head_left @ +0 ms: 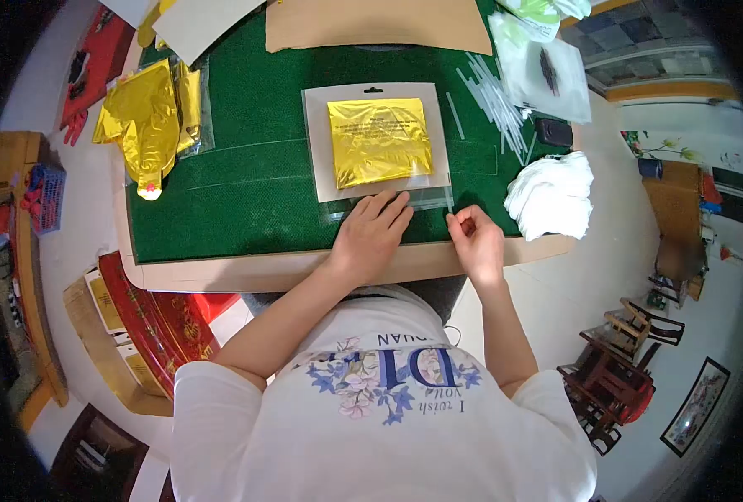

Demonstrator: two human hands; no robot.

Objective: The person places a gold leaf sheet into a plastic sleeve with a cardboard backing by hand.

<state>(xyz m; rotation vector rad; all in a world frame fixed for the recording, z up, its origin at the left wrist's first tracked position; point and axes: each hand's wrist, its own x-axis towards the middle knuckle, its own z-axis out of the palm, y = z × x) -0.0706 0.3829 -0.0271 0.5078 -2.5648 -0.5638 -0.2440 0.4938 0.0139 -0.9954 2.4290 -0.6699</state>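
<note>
In front of me lies a clear plastic bag [428, 202] with a beige card [317, 142] and a folded gold foil balloon [380, 142] inside. The bag's flap end faces me and a hang slot is at its far edge. My left hand [370, 233] rests on the flap end, fingers stretched out flat just below the foil. At the bag's lower right corner, my right hand [478, 244] pinches the near end of a thin clear straw [449, 199]. The straw's far part overlaps the bag's right edge.
Several loose straws [497, 105] lie at the right, near a small black box [554, 131], a white stack [551, 197] and plastic bags [547, 75]. Gold foil balloons [145, 117] are piled at the left. Cardboard [380, 25] stands at the back of the green table mat [246, 197].
</note>
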